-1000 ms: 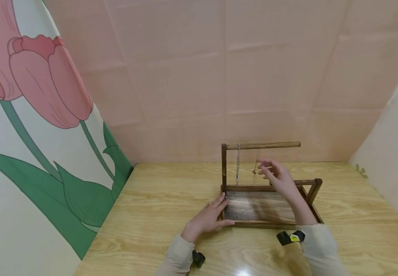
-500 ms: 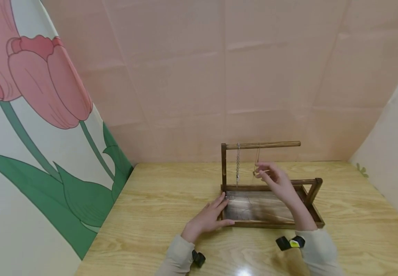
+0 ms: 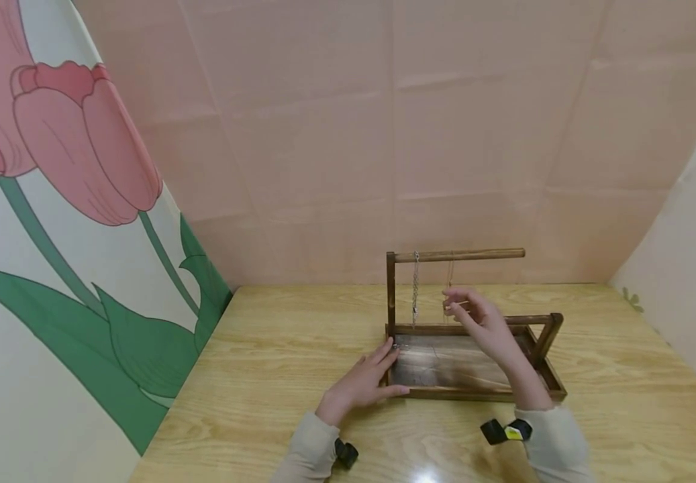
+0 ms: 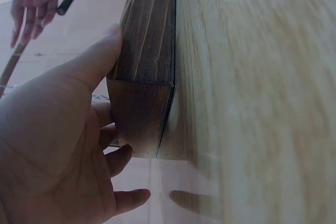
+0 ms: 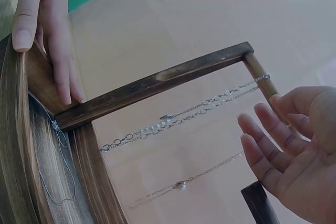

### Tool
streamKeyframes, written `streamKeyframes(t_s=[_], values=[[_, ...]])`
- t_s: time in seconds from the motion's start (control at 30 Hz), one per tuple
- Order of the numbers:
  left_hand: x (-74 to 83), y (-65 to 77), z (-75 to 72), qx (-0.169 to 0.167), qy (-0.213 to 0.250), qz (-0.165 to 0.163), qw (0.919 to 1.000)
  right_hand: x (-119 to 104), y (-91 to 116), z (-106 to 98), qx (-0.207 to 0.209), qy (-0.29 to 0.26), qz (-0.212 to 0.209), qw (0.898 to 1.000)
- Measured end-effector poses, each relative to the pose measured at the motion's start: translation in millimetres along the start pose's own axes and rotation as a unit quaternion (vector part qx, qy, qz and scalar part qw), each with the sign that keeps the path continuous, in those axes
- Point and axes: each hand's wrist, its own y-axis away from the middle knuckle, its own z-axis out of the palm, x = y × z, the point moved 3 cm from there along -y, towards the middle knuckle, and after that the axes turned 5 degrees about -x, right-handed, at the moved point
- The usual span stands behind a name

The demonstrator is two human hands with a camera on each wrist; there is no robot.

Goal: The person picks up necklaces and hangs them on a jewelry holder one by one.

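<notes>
A dark wooden jewelry stand (image 3: 462, 394) has a tray base, a tall rod on the left and a lower rod on the right. My left hand (image 3: 361, 384) rests on the tray's left end, thumb against the front wall, fingers extended over the end rim. From the tall rod hangs a silver chain necklace (image 3: 416, 288). Right of it dangles a thin necklace (image 3: 451, 270) with a small pendant (image 5: 181, 185). My right hand (image 3: 485, 329) is beside that thin necklace, its fingers loosely bent with the thumb apart; in the right wrist view, part of the chain passes behind the fingertips.
Inside the tray's left end lies a thin silver chain (image 5: 55, 127). The lower rod (image 3: 529, 319) sticks out behind my right wrist. The stand sits on a light wood table (image 3: 275, 362), with a pinkish cloth backdrop (image 3: 323, 168) behind and a tulip-printed panel on the left.
My right hand has moved slightly left and down, closer to the thin necklace's pendant, which the fingers now partly cover. My left hand and the stand stay in place.
</notes>
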Motion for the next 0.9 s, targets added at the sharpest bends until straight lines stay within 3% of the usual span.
streamKeyframes(t_s=[0.2,0.5,0.9], values=[[1.9,1.7,-0.9,0.005,-0.003,0.000,1.0000,-11.4,0.3,4.3,-0.005,0.015,0.013,1.000],[3.4,2.8,-3.2,0.010,-0.006,0.001,0.9999,17.0,0.5,12.5,-0.032,0.011,0.006,0.999],[3.8,2.3,-3.2,0.009,-0.010,0.001,0.9999,23.0,3.4,20.1,-0.051,-0.002,0.023,0.998]])
